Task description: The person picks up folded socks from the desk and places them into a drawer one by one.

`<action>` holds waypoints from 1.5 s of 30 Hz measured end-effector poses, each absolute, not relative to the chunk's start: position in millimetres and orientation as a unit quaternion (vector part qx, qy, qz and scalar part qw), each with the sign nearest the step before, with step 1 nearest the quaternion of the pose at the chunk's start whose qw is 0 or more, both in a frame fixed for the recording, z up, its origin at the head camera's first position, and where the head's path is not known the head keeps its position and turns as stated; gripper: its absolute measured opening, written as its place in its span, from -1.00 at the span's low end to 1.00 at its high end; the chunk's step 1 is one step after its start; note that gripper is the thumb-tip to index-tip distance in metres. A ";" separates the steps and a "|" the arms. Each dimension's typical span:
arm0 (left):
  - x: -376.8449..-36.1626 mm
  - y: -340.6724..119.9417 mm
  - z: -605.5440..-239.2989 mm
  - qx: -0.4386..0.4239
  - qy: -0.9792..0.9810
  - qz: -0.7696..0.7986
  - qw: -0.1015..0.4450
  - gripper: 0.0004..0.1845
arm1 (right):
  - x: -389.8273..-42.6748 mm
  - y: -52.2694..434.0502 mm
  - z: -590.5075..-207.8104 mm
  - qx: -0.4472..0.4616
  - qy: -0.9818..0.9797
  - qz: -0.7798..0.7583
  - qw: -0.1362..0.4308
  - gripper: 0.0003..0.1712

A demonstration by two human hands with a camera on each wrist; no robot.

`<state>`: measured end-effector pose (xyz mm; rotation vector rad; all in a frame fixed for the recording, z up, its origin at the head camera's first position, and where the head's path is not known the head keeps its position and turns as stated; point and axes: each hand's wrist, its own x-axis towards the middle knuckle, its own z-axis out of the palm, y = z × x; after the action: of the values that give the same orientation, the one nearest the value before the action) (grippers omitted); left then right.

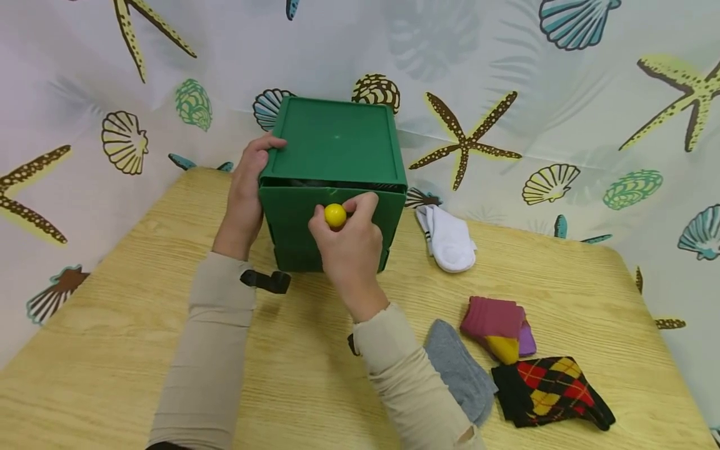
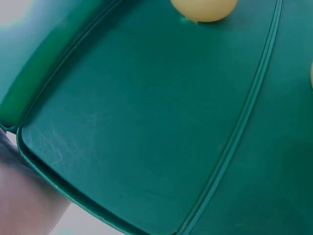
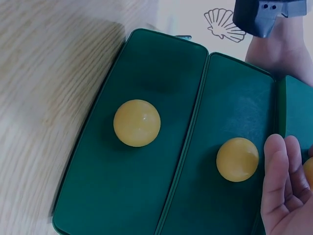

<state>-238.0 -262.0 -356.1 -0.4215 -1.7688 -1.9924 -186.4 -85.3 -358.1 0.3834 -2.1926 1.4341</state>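
A green plastic box (image 1: 337, 140) stands on the table, its front set with round yellow knobs. Pinched between my right hand's (image 1: 352, 247) thumb and fingers is the upper yellow knob (image 1: 335, 215). The front panel (image 1: 298, 206) carrying it stands slightly out, leaving a dark narrow gap under the box's top. My left hand (image 1: 244, 187) rests against the box's left side, a finger reaching over the top edge. Two lower knobs, a middle one (image 3: 237, 159) and a bottom one (image 3: 137, 123), show in the right wrist view. What lies inside the box is hidden.
White socks (image 1: 450, 240) lie right of the box. Nearer the front are grey socks (image 1: 458, 369), maroon socks with yellow and purple parts (image 1: 495, 322) and black-red-yellow argyle socks (image 1: 554, 390). A shell-patterned curtain (image 1: 444, 56) hangs behind the wooden table (image 1: 315, 375).
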 end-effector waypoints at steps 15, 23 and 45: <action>-239.3 -257.9 -359.5 -0.147 -0.647 -0.718 0.209 -0.62 | -196.5 -84.2 -360.3 0.121 -0.806 0.532 0.231 -0.56; -236.1 -253.0 -355.6 -0.136 -0.674 -0.694 0.211 -0.59 | -196.6 -75.8 -363.1 0.131 -0.801 0.552 0.192 -0.53; -225.0 -261.6 -329.8 -0.158 -0.796 -0.542 0.219 -0.54 | -181.9 -48.6 -397.3 0.201 -0.797 0.567 0.042 -0.72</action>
<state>-225.0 -261.6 -329.8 -0.4359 -2.2022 -1.4989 -181.9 -48.6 -397.3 0.6155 -2.4400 1.7365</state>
